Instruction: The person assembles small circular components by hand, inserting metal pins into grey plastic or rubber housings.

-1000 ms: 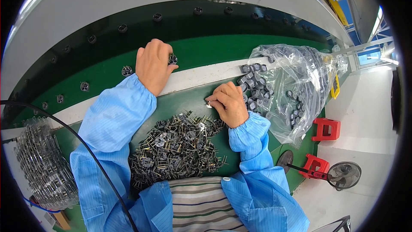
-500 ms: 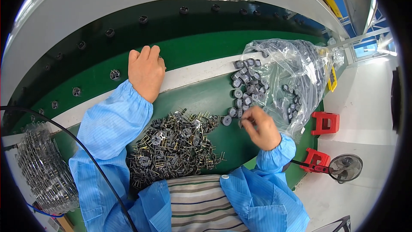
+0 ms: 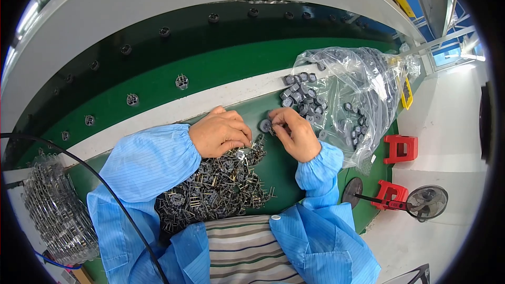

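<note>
My left hand (image 3: pixel 222 132) rests over the top edge of a pile of small black components with metal pins (image 3: pixel 210 186). Its fingers are bent together, with the tips down at the pile; what they pinch is hidden. Just to the right, my right hand (image 3: pixel 297 135) has thumb and forefinger closed on a small pinned component (image 3: pixel 272 131). A round grey cap (image 3: pixel 265 125) is right at those fingertips; whether it is held or lies on the bench I cannot tell. More grey caps (image 3: pixel 302 94) lie loose beyond the right hand.
A clear plastic bag (image 3: pixel 363 89) of grey caps lies open on the right. Behind a white rail (image 3: pixel 247 93), a green belt (image 3: pixel 236 63) carries spaced-out round parts (image 3: pixel 181 81). Stacked clear trays (image 3: pixel 60 210) stand at left. A black cable (image 3: pixel 100 176) crosses the left sleeve.
My left hand has come back from the belt to the pile, and a pinned part now stands there. The belt parts have shifted left. My right hand has moved left, nearer the left hand.
</note>
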`<state>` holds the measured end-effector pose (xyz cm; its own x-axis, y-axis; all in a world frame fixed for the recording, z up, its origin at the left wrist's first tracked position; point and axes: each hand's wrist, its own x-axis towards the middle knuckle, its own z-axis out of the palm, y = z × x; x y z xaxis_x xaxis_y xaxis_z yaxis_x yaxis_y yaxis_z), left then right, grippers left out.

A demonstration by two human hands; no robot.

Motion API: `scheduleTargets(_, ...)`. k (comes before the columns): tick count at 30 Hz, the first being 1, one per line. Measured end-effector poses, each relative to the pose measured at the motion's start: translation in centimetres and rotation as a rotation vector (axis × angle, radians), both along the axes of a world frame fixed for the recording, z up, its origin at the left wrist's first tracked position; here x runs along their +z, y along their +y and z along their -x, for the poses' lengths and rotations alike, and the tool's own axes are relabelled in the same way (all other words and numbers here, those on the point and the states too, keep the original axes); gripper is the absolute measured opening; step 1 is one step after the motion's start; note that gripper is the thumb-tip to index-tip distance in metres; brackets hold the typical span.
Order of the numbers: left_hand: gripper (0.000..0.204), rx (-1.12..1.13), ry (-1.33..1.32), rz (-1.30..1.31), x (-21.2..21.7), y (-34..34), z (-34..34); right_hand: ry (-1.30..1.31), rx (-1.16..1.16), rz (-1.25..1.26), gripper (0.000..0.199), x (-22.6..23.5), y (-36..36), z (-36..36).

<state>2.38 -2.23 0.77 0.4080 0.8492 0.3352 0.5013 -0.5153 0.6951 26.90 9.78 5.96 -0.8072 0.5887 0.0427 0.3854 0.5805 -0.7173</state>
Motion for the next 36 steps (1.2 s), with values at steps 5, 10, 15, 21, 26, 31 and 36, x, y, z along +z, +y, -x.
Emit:
scheduleTargets(5, 0.03, 0.314, -0.312, 0.17, 0.0, 0.2, 0.4, 0.134, -0.01, 0.208, 0.015, -2.4, 0.4, 3.7)
scheduleTargets(10, 0.045, 0.518, -0.087, -0.009, 0.2, 0.9, 0.8, 0.226, -0.197, 0.024, 0.013, -2.2, -1.3, 4.8)
scheduleTargets(15, 0.054, 0.436, 0.091, 0.048, -0.1, 0.9, 1.3, 0.14, -0.153, -0.504, 0.016, -3.2, -0.1, 4.6)
scheduleTargets(21, 0.047, 0.528, 0.036, -0.06, 0.6, 1.0, 0.6, 0.026, -0.114, -0.473, 0.017, -2.6, 0.4, 3.6)
scheduleTargets(26, 0.04, 0.445, 0.081, -0.001, -0.2, 1.1, 0.8, -0.045, -0.112, -0.497, 0.02, -1.7, -0.2, 4.2)
scheduleTargets(31, 0.038, 0.441, 0.079, 0.016, -0.1, 1.1, 0.6, 0.051, -0.09, -0.442, 0.014, -2.9, 0.6, 4.3)
scheduleTargets(36, 0.038, 0.409, 0.073, -0.022, -0.6, 1.4, 0.4, 0.238, -0.085, -0.169, 0.013, -2.1, -0.2, 5.2)
